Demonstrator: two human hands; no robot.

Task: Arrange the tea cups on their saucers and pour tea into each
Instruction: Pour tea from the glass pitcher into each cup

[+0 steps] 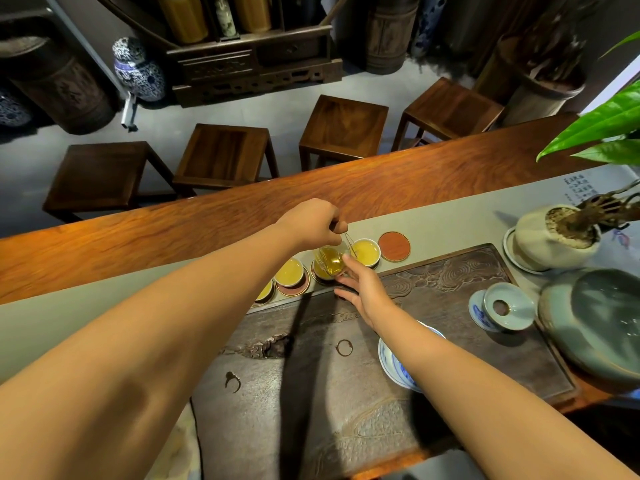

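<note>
Pinching the glass pitcher [330,261] by its handle, my left hand [317,221] tips it over the third cup; my right hand [363,289], fingers spread, steadies its base. Tilting further could slop tea onto the saucer [292,288] beside the pitcher. Both arms reach far forward, left wrist bent down.

Four dark square wooden stools [221,154] stand beyond the table. Three pale cups of yellow tea [365,251] show clearly; a fourth hides under the glass pitcher [330,260]. One round red saucer [394,246] sits bare.
</note>
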